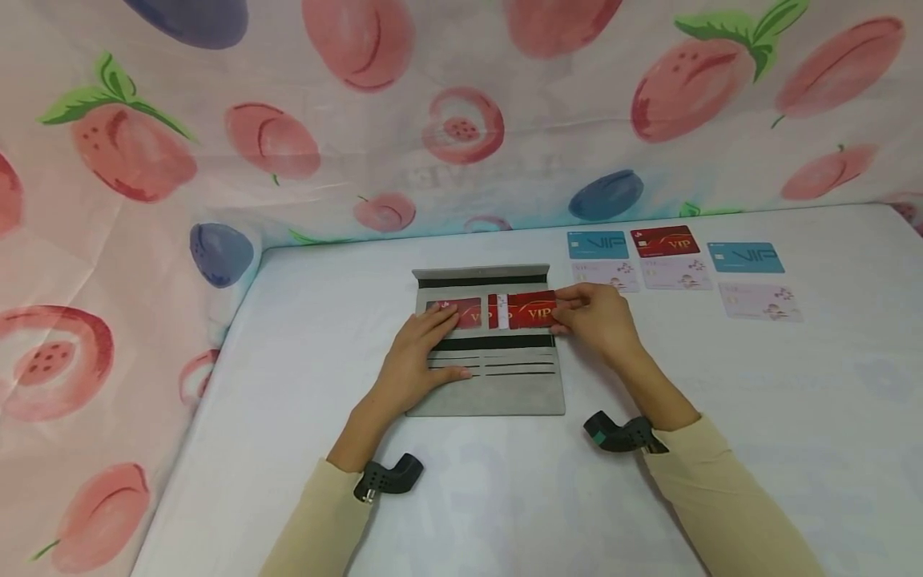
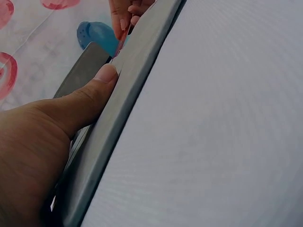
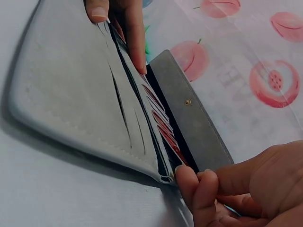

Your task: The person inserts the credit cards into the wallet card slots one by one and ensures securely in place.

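Note:
A grey wallet [image 1: 490,397] lies unfolded on the white table, with card slots and dark bands across it. My left hand [image 1: 413,361] rests on its left side, fingers extended over a red card [image 1: 469,313] and thumb lower down near the slots. At the wallet's right edge, my right hand [image 1: 602,320] pinches the end of a red VIP card [image 1: 534,309] lying across the upper right slots. The right wrist view shows red cards [image 3: 163,125] layered in the pockets beside the right fingertips [image 3: 207,177]. In the left wrist view, the left thumb [image 2: 102,82] presses on the wallet.
Back right on the white table [image 1: 721,449] lie two rows of cards: blue VIP cards [image 1: 746,257] with a red VIP card [image 1: 665,241] between them, and pale pink cards [image 1: 760,302] below. A fruit-print cloth [image 1: 346,144] hangs behind and at left.

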Demonstrator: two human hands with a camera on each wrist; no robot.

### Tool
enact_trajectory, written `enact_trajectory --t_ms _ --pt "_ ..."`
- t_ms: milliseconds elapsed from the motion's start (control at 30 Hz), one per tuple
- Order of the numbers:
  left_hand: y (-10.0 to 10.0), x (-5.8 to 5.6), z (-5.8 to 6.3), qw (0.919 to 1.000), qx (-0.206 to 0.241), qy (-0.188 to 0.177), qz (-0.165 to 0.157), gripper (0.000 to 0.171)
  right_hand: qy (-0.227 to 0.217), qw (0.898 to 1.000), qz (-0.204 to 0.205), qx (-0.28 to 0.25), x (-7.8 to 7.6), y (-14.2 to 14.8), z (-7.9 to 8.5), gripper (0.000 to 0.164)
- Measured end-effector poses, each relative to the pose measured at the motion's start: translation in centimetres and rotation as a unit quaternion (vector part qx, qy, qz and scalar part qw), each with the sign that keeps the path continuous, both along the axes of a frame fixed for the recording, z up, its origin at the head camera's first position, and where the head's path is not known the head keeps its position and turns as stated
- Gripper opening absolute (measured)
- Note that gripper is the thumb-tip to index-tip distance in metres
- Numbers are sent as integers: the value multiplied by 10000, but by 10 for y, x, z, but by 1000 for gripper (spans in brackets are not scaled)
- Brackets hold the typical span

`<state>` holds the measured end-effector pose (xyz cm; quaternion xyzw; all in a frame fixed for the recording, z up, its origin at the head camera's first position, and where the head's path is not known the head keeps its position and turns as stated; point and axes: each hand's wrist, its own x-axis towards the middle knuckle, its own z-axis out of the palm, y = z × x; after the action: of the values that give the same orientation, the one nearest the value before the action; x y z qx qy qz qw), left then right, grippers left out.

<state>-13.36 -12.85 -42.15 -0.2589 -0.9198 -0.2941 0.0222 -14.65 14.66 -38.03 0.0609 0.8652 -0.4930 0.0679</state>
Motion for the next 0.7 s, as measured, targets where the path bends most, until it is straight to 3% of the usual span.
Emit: enact_trajectory --t_ms 700 --pt "0 -1 0 10000 -5 -66 8 82 176 9995 236 -77 2 -13 -6 34"
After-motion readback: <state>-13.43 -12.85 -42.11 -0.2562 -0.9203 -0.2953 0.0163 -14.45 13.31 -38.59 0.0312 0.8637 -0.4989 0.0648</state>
